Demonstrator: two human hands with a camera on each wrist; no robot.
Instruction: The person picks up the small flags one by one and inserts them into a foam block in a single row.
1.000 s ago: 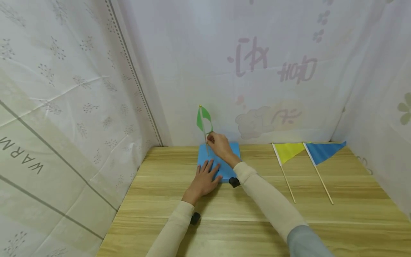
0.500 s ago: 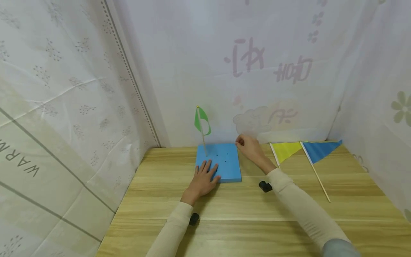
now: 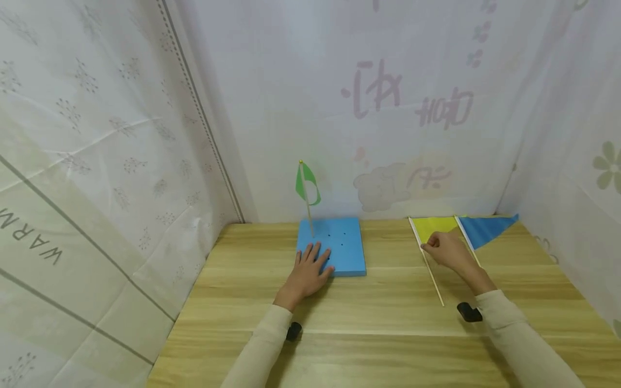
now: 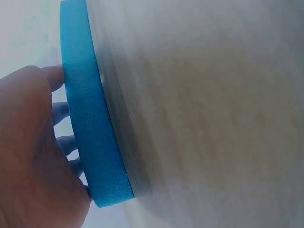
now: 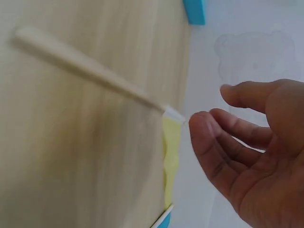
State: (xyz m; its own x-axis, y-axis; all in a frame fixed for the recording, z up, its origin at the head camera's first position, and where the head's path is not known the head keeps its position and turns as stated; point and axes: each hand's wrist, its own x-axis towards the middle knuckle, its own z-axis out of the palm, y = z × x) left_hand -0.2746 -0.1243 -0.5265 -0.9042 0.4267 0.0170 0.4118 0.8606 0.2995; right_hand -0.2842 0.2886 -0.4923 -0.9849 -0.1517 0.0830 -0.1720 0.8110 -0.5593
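We read "WARM" on pale printed fabric curtain [image 3: 99, 156]; L hand [image 3: 305, 276] spread on blue square foam block [image 3: 350, 256], R hand [image 3: 448, 249] half-curled, empty, nr yellow triangular flag [image 3: 427, 228].

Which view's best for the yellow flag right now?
Head: it shows the yellow flag and its stick from above, only partly covered by the right hand. Right wrist has the stick close but blurred, and the flag nearly edge-on. Left wrist doesn't show it at all.
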